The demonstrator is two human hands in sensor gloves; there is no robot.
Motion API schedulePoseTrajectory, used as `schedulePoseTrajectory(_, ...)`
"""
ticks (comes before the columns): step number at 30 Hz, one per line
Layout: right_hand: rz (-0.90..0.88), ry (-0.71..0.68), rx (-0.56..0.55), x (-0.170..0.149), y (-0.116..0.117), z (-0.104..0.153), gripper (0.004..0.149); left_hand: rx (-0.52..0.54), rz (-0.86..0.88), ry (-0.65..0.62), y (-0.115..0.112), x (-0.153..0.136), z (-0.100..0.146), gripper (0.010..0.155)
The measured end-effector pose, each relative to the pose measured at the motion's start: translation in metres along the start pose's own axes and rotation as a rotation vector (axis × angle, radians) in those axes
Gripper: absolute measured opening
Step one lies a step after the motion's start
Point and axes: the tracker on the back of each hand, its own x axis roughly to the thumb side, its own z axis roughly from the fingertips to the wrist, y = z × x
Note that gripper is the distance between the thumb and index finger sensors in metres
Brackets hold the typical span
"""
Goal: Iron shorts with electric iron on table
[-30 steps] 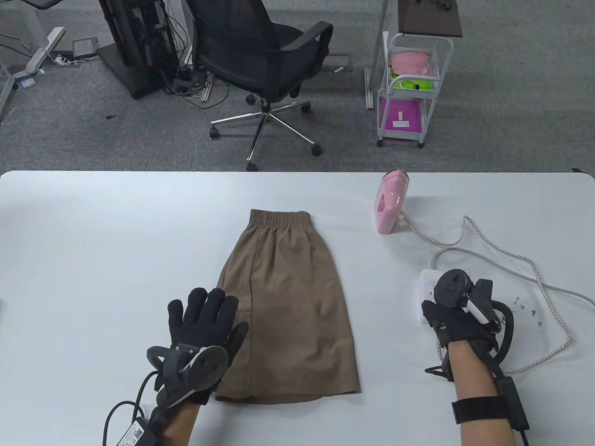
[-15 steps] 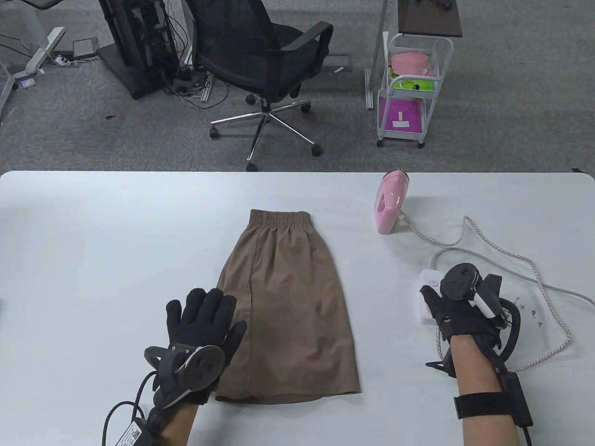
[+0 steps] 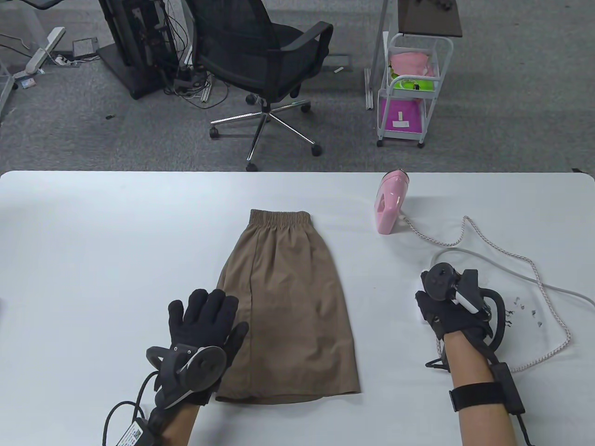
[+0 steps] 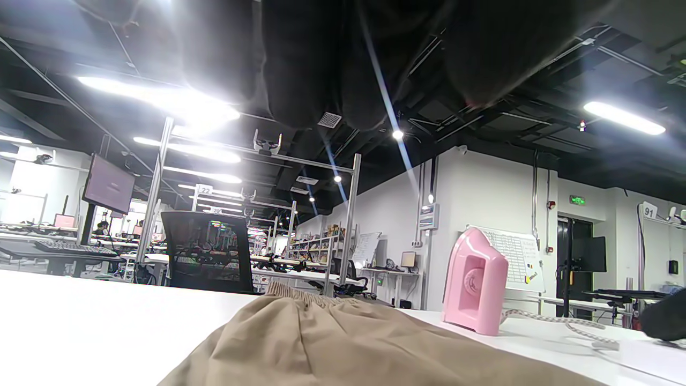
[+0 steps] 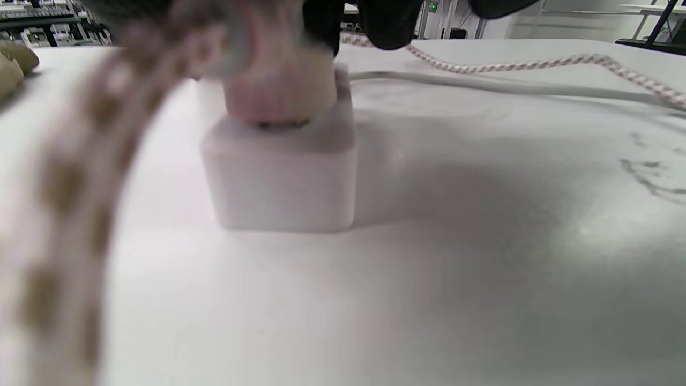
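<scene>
Left hand lies spread flat on the shorts, apparently pinning them to the table. Right hand covers the socket block, likely powering the iron standing upright beyond; its grip cannot be told.

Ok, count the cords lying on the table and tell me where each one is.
2. A braided cord runs from the pink iron and loops round the table's right side; a plain white cable leads from the white power block under the right hand towards the right edge.
</scene>
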Motion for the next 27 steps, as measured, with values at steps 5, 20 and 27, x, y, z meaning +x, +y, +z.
schedulePoseTrajectory(5, 0.0, -0.019, -0.008, 0.0, 0.002, -0.004, 0.057, -0.008, -0.003, -0.002, -0.001, 0.001, 0.0, 0.059)
schedulePoseTrajectory(20, 0.157, -0.063, 0.03, 0.018, -0.002, -0.011, 0.066, -0.045, -0.019, -0.006, -0.005, 0.004, -0.002, 0.06)
schedulePoseTrajectory(27, 0.176, -0.049, 0.03, 0.022, -0.002, -0.011, 0.067, -0.067, -0.035, -0.01, -0.009, 0.007, -0.003, 0.06)
